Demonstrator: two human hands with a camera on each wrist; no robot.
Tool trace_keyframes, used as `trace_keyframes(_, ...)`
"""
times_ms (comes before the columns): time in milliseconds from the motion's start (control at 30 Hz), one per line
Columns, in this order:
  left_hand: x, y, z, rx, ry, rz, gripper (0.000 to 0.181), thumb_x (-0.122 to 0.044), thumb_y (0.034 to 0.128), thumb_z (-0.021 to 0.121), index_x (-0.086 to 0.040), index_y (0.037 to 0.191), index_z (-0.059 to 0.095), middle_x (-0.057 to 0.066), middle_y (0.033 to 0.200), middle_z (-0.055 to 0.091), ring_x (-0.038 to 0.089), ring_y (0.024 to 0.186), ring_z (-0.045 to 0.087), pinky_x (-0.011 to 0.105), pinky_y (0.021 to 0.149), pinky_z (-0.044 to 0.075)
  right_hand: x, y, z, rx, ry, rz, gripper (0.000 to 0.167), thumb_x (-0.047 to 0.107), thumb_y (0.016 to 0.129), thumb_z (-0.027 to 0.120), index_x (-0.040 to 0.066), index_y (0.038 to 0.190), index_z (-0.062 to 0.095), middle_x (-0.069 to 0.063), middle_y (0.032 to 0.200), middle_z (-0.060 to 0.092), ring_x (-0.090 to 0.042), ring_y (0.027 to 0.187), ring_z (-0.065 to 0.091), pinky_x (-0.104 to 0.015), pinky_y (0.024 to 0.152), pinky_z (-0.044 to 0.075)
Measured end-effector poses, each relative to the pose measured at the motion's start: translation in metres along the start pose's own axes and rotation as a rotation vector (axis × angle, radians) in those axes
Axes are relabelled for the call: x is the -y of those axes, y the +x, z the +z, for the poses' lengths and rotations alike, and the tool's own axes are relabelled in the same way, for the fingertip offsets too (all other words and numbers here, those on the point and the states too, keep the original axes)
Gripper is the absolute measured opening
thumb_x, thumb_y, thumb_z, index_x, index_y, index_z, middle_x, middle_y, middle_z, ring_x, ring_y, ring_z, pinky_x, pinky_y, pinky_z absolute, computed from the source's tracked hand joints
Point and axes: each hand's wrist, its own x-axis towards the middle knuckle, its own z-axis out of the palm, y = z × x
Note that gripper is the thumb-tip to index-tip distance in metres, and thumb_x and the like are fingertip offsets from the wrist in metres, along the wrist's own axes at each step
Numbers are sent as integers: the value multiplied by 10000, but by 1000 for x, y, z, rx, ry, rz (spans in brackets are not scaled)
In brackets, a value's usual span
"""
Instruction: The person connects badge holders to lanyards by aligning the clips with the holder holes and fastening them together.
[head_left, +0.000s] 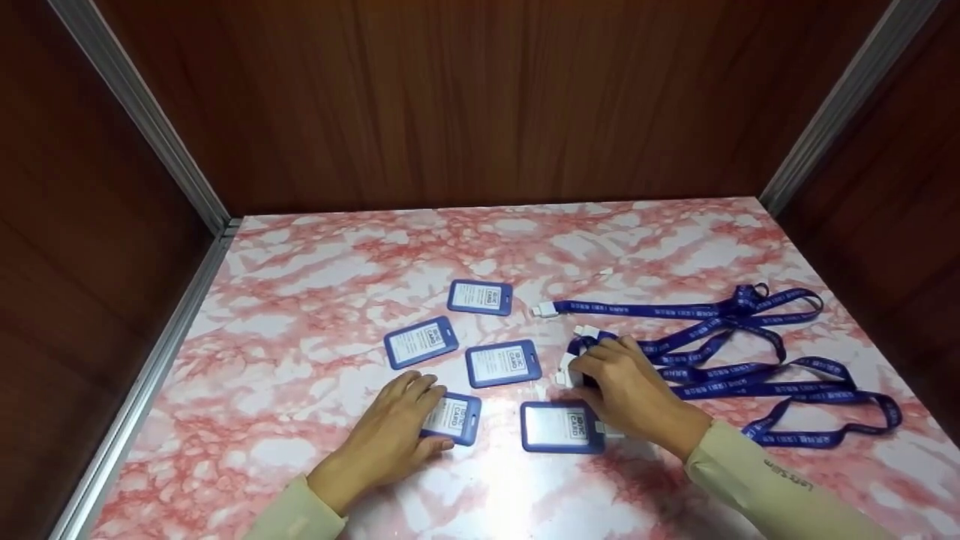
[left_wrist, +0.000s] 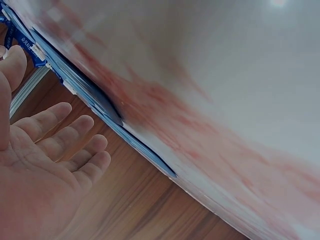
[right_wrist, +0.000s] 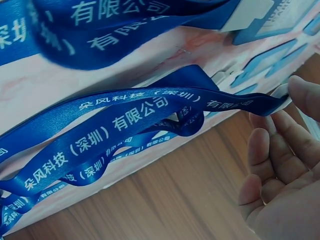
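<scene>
In the head view my left hand (head_left: 394, 431) is over the left part of a blue badge holder (head_left: 463, 420) with a white card. Its fingers look loosely bent and hold nothing in the left wrist view. My right hand (head_left: 626, 386) pinches the white clip end of a blue lanyard (right_wrist: 235, 102) between thumb and forefinger. Just below it lies another badge holder (head_left: 559, 427), with a white clip (head_left: 611, 430) at its slotted end; the hand partly hides this clip. A white clip (head_left: 564, 371) shows beside the right fingertips.
Three more blue badge holders lie farther back: one at the rear (head_left: 480, 297), one at left (head_left: 421, 343), one in the middle (head_left: 504, 364). Several blue lanyards (head_left: 750, 315) spread in loops across the right side. Wooden panels (head_left: 495, 105) enclose the marbled table (head_left: 300, 300).
</scene>
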Motion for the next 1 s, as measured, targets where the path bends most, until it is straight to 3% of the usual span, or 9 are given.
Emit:
trace_keyframes(433, 0, 4, 0, 30, 21, 1, 704, -437, 909, 758, -48, 1454, 539, 165, 1524, 486, 395, 1456, 366, 540, 1217, 245, 4, 7, 3, 9, 12, 4, 193, 206, 799, 897, 164, 895, 736, 12, 884, 715, -198, 835, 601, -370, 785, 385)
trace_keyframes(667, -2, 10, 1, 61, 36, 30, 737, -434, 880, 795, -46, 1452, 540, 147, 1493, 521, 396, 1459, 367, 537, 1223, 238, 5, 9, 6, 28, -8, -10, 216, 158, 785, 893, 147, 942, 745, 4, 906, 727, -206, 850, 611, -377, 790, 402)
trace_keyframes(1000, -3, 14, 1, 62, 66, 62, 708, -419, 879, 803, -25, 1417, 565, 142, 1421, 569, 378, 1400, 436, 522, 1207, 280, 8, 12, 7, 28, 3, -19, 220, 230, 808, 892, 144, 949, 746, 10, 895, 720, -201, 857, 604, -383, 802, 410)
